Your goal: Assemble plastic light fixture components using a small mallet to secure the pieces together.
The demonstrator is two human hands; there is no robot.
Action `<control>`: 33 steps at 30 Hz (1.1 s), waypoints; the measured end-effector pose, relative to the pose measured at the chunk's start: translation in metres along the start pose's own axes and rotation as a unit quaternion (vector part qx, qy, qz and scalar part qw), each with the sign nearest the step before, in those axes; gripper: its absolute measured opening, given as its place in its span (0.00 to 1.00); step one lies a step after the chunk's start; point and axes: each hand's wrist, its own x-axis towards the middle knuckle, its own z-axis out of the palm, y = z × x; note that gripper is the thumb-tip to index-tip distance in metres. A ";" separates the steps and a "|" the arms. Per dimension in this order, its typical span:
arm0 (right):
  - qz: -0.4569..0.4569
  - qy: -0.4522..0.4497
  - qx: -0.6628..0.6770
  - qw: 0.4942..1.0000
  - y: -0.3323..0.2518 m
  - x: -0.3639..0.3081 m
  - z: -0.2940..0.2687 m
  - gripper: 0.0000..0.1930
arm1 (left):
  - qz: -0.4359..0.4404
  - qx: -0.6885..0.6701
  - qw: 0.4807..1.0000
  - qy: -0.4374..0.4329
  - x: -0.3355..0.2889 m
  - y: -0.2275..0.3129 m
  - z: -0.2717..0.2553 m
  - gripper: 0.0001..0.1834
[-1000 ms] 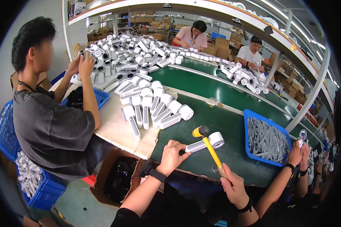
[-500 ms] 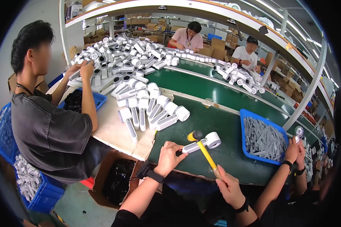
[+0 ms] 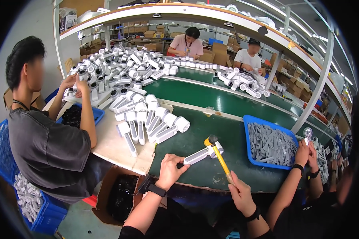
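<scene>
My left hand [image 3: 170, 170] pinches the near end of a white handheld housing [image 3: 196, 156], which lies on the green bench. This housing has a grey strip along its handle and a round head at its far end. My right hand [image 3: 242, 195] is closed around the handle of a mallet [image 3: 223, 163] with a yellow shaft and a dark and yellow head. The mallet head is over the housing's round end, partly covering it; whether they touch I cannot tell. Left of my hands, several similar white housings [image 3: 155, 123] lie in a group on a pale board.
A blue tray [image 3: 248, 139] of grey strips stands to the right. Beside it, another person's hands [image 3: 306, 153] hold a small shiny round part. On the left, a person works by a large housing pile [image 3: 119, 67] and a blue tray [image 3: 99, 115] of black parts.
The view has shifted slightly, moving the scene left and down. Against the housing, the mallet head has moved from the handle toward the round end. Both my hands keep their grip.
</scene>
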 end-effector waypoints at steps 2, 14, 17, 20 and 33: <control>-0.013 -0.012 -0.017 1.000 0.016 0.007 0.001 0.26 | 0.003 -0.004 1.000 -0.004 0.001 0.003 0.001 0.14; -0.070 0.074 0.017 0.995 0.031 -0.002 0.010 0.23 | 0.055 0.031 0.998 0.007 0.001 -0.032 0.016 0.15; 0.011 0.025 0.017 0.999 0.067 -0.009 0.028 0.23 | 0.021 -0.017 0.998 -0.053 0.012 -0.026 0.023 0.15; 0.074 -0.024 0.081 0.994 0.028 -0.016 0.003 0.25 | 0.064 -0.049 0.994 -0.078 0.021 -0.023 0.028 0.19; 0.088 -0.001 0.223 0.971 0.038 -0.050 0.019 0.27 | -0.402 -0.535 0.729 -0.143 0.010 0.043 -0.027 0.20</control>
